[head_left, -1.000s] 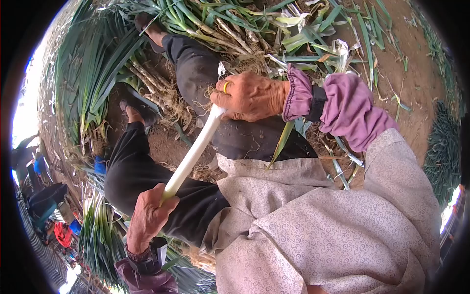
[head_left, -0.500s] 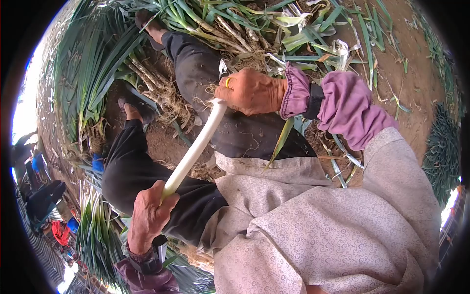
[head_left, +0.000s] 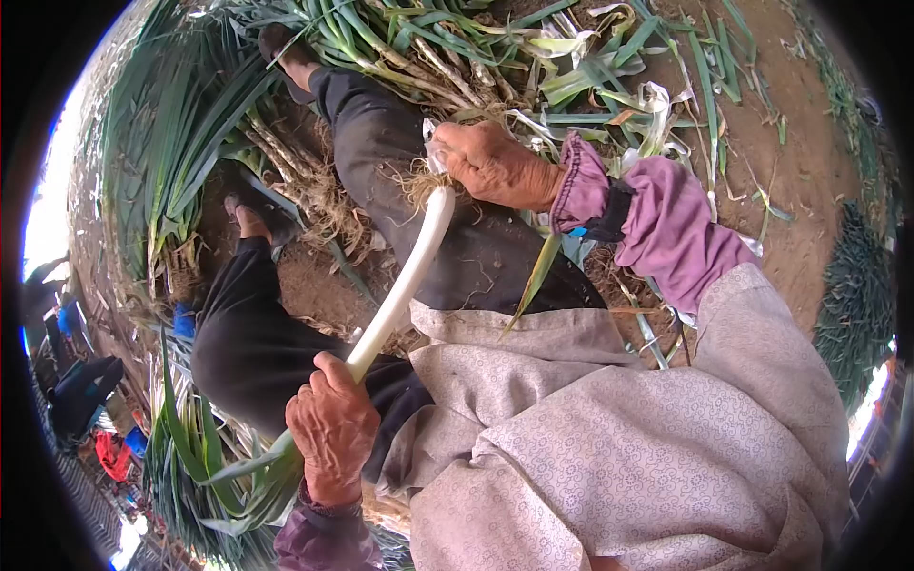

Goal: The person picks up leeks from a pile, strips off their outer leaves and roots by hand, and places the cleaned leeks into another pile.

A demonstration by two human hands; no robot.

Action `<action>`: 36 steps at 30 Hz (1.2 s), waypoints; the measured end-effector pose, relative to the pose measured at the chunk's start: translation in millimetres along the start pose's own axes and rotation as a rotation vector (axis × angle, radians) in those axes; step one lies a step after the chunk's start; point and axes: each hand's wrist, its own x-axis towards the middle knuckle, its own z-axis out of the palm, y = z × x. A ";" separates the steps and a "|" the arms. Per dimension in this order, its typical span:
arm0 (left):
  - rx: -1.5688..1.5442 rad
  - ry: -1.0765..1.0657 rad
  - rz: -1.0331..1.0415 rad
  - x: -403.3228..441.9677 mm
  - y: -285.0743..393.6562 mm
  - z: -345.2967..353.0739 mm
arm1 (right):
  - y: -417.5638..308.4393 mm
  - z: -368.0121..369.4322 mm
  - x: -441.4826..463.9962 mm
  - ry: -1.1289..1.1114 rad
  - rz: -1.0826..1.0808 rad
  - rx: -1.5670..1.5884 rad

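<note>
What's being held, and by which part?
Left hand: long, white-and-green leek, by its stalk, near the green leaves. Right hand, beside brown roots: hold unclear.

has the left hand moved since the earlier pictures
Yes. The left hand has shifted toward the right of the picture, farther from the red object at the lower left.

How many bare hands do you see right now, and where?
2: the left hand grips the long white leek by its stem; the right hand is at the leek's stringy brown roots. Others may be hidden in the cluttered left background.
</note>
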 end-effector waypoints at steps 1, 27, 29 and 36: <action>0.016 -0.002 0.009 0.6 1.6 0.5 | -0.6 -1.5 -0.2 0.006 -0.029 -0.012; 0.136 0.077 0.073 16.4 -5.9 -8.6 | 24.5 -11.2 6.0 -0.207 -0.019 -0.078; 0.116 0.066 0.067 14.8 -4.8 -8.3 | 23.6 -22.5 2.1 -0.259 0.593 0.331; -0.079 0.045 0.040 14.9 -2.5 -3.2 | -34.5 -57.1 11.2 -0.338 0.455 -0.711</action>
